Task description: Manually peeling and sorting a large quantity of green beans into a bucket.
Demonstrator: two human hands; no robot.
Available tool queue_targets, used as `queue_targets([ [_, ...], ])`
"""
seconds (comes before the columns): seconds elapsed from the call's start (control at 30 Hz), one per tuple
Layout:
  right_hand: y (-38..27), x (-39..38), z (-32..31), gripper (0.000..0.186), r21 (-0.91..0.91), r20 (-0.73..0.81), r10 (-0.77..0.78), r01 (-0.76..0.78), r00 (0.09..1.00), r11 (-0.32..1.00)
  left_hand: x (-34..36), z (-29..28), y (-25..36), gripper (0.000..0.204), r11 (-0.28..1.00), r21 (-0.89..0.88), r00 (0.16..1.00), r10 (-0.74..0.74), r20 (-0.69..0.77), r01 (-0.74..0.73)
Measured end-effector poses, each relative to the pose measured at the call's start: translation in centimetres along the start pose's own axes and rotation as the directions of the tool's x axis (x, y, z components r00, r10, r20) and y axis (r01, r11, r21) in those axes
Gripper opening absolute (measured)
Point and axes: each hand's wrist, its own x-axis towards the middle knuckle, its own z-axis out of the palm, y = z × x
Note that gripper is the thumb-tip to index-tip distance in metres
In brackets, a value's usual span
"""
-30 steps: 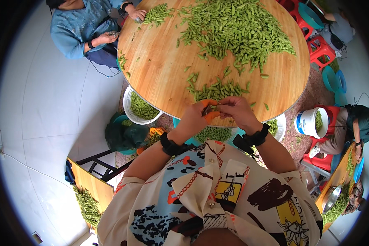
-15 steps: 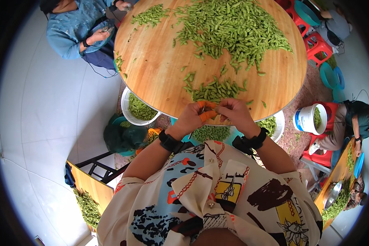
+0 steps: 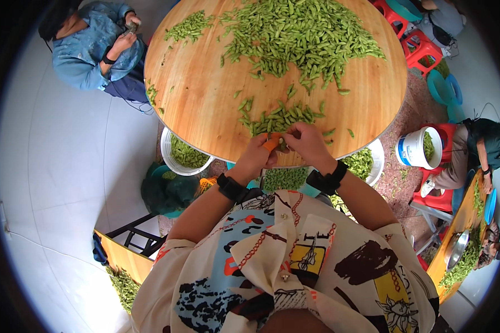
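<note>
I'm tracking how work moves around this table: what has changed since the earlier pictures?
The co-worker in blue has drawn one hand back from the small pod heap on the table, bringing it to their other hand. The camera view shifted slightly. The person's left hand and right hand stay together at the near edge, their contents unclear; the nearby pods and large heap look unchanged.

A co-worker in blue is at upper left, red stools stand at upper right near teal basins, and a metal bowl rests at lower right.
</note>
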Motion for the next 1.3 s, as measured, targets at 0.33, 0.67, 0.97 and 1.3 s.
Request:
queue_targets([
  [0.33, -0.2, -1.1, -1.6, 0.017, -0.124, 0.051, 0.016, -0.009, 0.999, 0.992, 0.1, -0.9, -0.1, 0.017, 0.945, 0.323, 0.996, -0.03, -0.089, 0.057],
  [0.67, 8.1, -7.4, -15.6, 0.028, -0.534, -0.024, 0.331, -0.292, 0.943, 0.793, 0.7, -4.9, -8.0, 0.023, 0.565, 0.801, 0.95, -0.092, 0.299, -0.198],
  [0.97, 7.1, -5.8, -14.9, 0.021, -0.478, -0.176, 0.065, -0.143, 0.982, 0.866, 0.4, -4.7, -7.7, 0.036, 0.659, 0.728, 0.913, -0.392, 0.117, 0.19],
  [1.3, 6.1, 3.6, -5.2, 0.019, -0.666, -0.139, -0.118, -0.005, 0.983, 0.746, -1.0, -3.6, -4.6, 0.033, 0.858, 0.436, 0.917, -0.368, 0.155, 0.271],
])
